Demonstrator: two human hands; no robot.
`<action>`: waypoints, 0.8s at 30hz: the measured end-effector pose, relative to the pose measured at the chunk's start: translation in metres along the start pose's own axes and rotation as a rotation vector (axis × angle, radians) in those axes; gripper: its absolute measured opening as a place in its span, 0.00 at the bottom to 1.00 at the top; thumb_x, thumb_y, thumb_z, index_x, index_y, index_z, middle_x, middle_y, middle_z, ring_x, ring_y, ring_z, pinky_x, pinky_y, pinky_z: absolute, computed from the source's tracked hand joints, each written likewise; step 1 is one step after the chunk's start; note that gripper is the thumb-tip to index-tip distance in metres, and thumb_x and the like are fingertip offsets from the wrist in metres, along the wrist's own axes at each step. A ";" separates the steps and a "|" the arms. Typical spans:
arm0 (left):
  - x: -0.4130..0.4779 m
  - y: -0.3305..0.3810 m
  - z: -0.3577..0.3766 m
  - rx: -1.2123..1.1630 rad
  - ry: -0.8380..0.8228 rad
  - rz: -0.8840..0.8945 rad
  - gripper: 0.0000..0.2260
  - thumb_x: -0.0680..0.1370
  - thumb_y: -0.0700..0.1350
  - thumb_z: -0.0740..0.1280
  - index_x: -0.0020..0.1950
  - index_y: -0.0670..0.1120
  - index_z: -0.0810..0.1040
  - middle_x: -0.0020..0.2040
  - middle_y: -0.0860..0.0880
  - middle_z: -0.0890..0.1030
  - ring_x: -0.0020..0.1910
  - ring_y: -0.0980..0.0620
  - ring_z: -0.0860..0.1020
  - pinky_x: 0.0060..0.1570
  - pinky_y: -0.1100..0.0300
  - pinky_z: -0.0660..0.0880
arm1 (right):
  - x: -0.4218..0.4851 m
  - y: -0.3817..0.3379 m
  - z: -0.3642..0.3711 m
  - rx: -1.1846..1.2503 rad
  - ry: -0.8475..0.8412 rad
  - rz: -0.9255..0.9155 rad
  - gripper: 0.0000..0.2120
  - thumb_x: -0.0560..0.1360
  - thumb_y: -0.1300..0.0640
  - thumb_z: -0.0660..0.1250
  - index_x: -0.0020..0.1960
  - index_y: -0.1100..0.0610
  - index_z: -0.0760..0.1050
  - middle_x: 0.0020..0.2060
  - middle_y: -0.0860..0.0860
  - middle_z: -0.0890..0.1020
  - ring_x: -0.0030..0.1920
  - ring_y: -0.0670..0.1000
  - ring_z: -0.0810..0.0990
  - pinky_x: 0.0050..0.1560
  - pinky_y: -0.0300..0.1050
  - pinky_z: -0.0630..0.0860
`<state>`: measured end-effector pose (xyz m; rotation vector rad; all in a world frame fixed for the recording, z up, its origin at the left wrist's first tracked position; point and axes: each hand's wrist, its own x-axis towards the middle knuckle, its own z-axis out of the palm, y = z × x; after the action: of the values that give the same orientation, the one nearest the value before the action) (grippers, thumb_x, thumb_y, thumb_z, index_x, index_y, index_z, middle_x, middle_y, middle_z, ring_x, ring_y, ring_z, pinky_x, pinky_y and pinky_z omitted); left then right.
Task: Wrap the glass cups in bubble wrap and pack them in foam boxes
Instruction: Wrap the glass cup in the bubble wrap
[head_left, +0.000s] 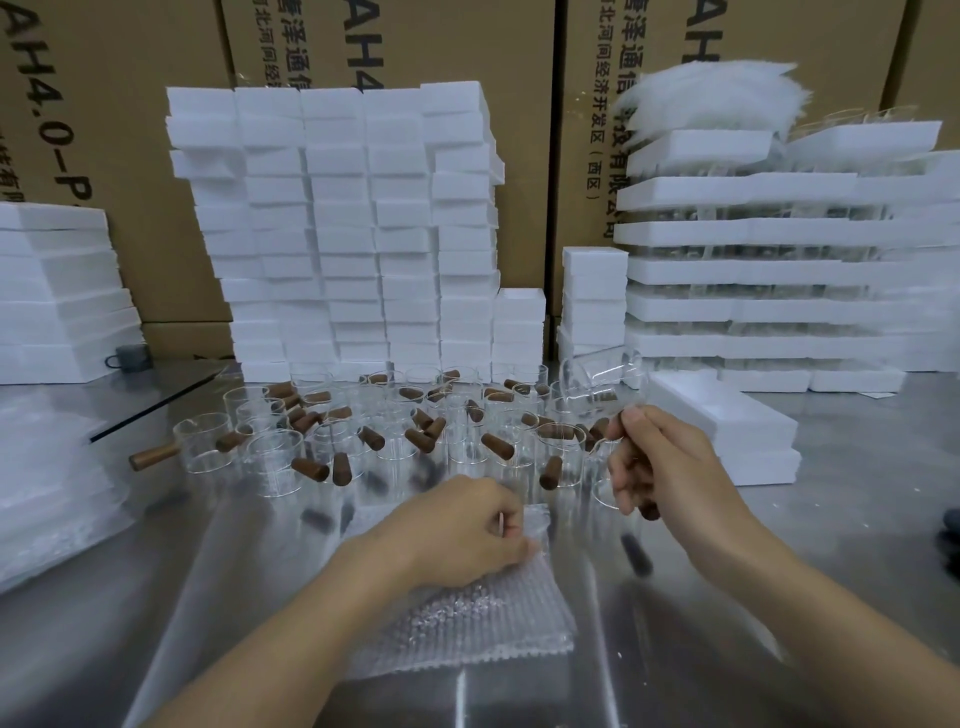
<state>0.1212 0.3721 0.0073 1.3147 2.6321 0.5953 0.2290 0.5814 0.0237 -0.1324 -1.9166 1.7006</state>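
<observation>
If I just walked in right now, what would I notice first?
The tall wall of white foam boxes at the back, centre. In front of it, a crowd of glass cups with brown handles covers the steel table. Nearest, the left hand pinches bubble wrap while the right hand holds one cup.

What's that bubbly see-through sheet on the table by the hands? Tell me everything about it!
The clear plastic bubble wrap sheet lies mostly flat on the shiny metal table, right in front of the person. Rows of small round bubbles cover it, and its near edge is cut in a zigzag. The left hand pinches its far edge, which is raised and a little crumpled there. The right hand, gripping a clear glass cup with a brown handle, does not touch it.
</observation>
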 end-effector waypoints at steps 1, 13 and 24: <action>-0.001 -0.002 -0.002 -0.047 0.009 0.013 0.14 0.82 0.58 0.71 0.41 0.52 0.77 0.33 0.58 0.74 0.28 0.62 0.70 0.35 0.60 0.69 | 0.000 0.000 0.001 -0.013 -0.011 -0.006 0.16 0.88 0.56 0.57 0.48 0.64 0.75 0.27 0.55 0.75 0.22 0.49 0.71 0.23 0.35 0.65; 0.000 0.000 -0.029 -0.409 0.648 0.087 0.10 0.83 0.54 0.71 0.43 0.54 0.80 0.35 0.60 0.77 0.34 0.60 0.71 0.37 0.68 0.68 | 0.003 0.011 -0.001 -0.233 -0.172 -0.058 0.17 0.86 0.57 0.61 0.42 0.66 0.74 0.24 0.49 0.68 0.26 0.47 0.63 0.29 0.39 0.60; -0.009 0.031 -0.008 0.011 0.872 0.353 0.03 0.82 0.55 0.71 0.52 0.57 0.82 0.46 0.63 0.74 0.43 0.63 0.75 0.42 0.71 0.68 | -0.005 0.004 0.001 -0.603 -0.296 -0.194 0.11 0.83 0.53 0.68 0.44 0.56 0.84 0.43 0.50 0.78 0.47 0.44 0.76 0.54 0.40 0.70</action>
<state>0.1470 0.3798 0.0268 1.8589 3.0039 1.4991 0.2311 0.5792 0.0185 0.0832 -2.5215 1.0176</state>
